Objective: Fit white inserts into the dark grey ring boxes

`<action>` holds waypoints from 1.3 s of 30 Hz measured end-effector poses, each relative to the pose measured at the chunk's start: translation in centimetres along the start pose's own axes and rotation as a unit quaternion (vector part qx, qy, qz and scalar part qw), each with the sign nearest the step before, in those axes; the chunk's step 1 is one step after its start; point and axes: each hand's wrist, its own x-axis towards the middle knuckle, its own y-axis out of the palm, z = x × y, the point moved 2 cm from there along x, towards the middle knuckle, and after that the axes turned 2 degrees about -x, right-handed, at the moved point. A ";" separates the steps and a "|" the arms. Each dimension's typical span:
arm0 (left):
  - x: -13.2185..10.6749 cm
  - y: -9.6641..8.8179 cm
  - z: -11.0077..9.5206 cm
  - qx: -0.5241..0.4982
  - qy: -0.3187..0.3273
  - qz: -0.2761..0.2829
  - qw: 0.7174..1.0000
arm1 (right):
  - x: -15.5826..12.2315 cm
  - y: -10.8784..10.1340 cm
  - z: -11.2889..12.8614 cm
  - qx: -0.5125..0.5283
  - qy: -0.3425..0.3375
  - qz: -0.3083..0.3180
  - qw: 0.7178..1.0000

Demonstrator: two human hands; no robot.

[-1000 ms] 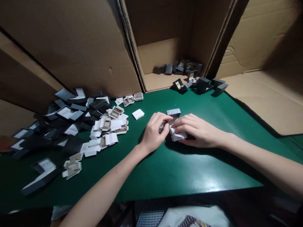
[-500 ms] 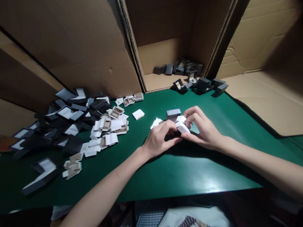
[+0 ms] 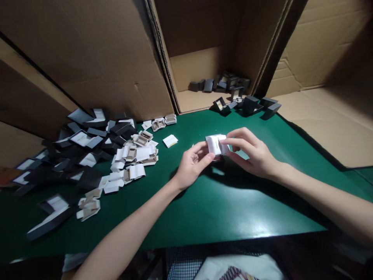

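Between my two hands, above the green table, is a small white folded card insert (image 3: 215,145) with a tiny dark mark on its face. My left hand (image 3: 190,165) pinches its left side and lower edge between thumb and fingers. On the right side, my right hand (image 3: 252,153) has its fingertips pressed against the card, with the thumb below. The insert and fingers hide most of what lies behind them. Left of my hands, a loose white card piece (image 3: 170,141) lies flat on the table.
A heap of open dark boxes (image 3: 90,177) covers the table's left side, beside a pile of white card inserts (image 3: 142,153). Several small dark boxes (image 3: 250,105) sit at the back right, others inside a cardboard carton (image 3: 192,64). Cardboard walls border the green table (image 3: 233,217).
The white insert has been turned so its marked face shows, and it has shifted slightly left and up. My left fingers have opened out, and the dark box behind is now mostly covered.
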 end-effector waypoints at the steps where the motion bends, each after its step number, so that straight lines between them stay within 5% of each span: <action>1: 0.1 -0.1 0.0 -0.018 -0.011 -0.004 1.000 | 0.0 -0.1 -0.1 -0.003 -0.009 0.003 1.000; 9: 0.4 -0.7 0.7 -0.082 -0.068 -0.024 0.994 | 0.1 -0.1 0.5 -0.065 -0.097 -0.027 0.993; 19: 0.3 -0.2 0.6 -0.091 -0.080 0.020 0.992 | -0.1 0.5 0.2 0.009 -0.063 0.008 0.998; 26: 0.4 -0.6 0.5 -0.008 -0.047 0.017 0.999 | 0.3 0.3 0.4 0.112 0.007 -0.016 0.994; 32: 0.4 -1.1 0.1 0.117 -0.004 -0.018 0.993 | 0.5 0.1 0.3 0.101 -0.008 0.017 0.995; 36: 0.5 -1.8 -0.3 0.267 0.068 -0.058 0.960 | 0.6 0.0 0.1 0.052 -0.004 -0.002 0.999; 39: 0.3 -2.0 -0.4 0.376 0.137 -0.038 0.916 | 0.5 -0.1 -0.4 -0.004 0.007 0.001 1.000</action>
